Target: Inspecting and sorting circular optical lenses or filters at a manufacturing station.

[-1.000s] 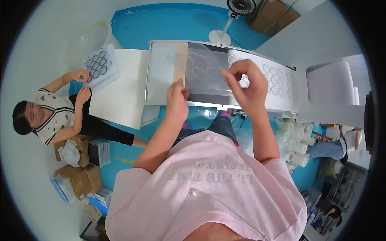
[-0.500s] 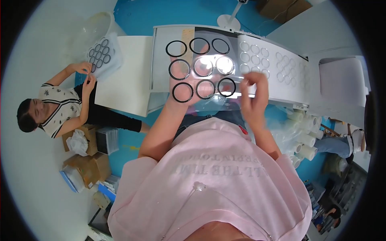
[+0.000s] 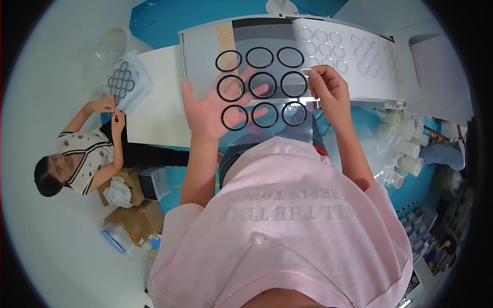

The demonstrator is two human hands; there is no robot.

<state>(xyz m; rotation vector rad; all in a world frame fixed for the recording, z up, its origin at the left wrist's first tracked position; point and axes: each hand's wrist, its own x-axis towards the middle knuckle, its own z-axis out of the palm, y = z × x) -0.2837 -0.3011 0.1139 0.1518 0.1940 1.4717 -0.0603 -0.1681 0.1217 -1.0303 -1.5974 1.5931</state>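
Note:
In front of me is a clear film sheet (image 3: 278,70) carrying several black rings (image 3: 276,86), arranged in three rows. My left hand (image 3: 206,117) is behind the sheet, palm up and fingers spread, and it shows through the film and rings. Whether that palm touches the film I cannot tell. At the sheet's right edge, my right hand (image 3: 333,91) has thumb and fingers pinched together on the film. The sheet is held above the front edge of a worktable (image 3: 205,43).
White sheets with pale rings (image 3: 324,50) lie on the table's right part. A white side table (image 3: 154,97) adjoins it on the left. Beyond that, another person (image 3: 77,159) handles a similar ringed sheet (image 3: 123,82). White rolls (image 3: 408,149) stand at right; cardboard boxes (image 3: 138,220) sit lower left.
My left hand has shifted left behind the sheet, its fingers now spread. My right hand has risen and pinches the right edge. The bright glare on the film has gone.

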